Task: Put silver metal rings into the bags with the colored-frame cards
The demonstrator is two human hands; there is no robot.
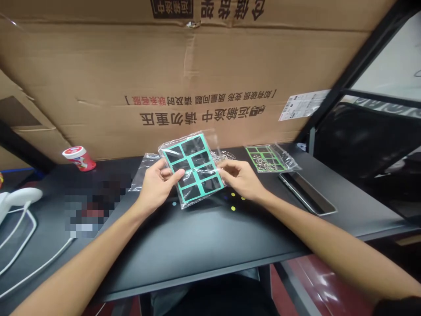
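Note:
Above the table, both hands hold a clear plastic bag [215, 142] with a teal-framed sheet of black rectangles [194, 169] inside, tilted toward me. My left hand [158, 182] grips its left edge, thumb on the front and fingers behind. At the right edge, my right hand [243, 177] has its thumb and fingers pinched on the bag. Behind the sheet, partly hidden, lie metal rings [227, 155] and another clear plastic bag [144, 169]. Small yellow dots [233, 208] and a light blue dot [174, 203] lie on the table below.
A bagged green-framed sheet [266, 158] with metal rings over it lies at the back right, near a phone [307, 193]. On the left stand a red-and-white tub [80, 158] and a white device [24, 196] with cables. Large cardboard [108, 57] walls the table's back.

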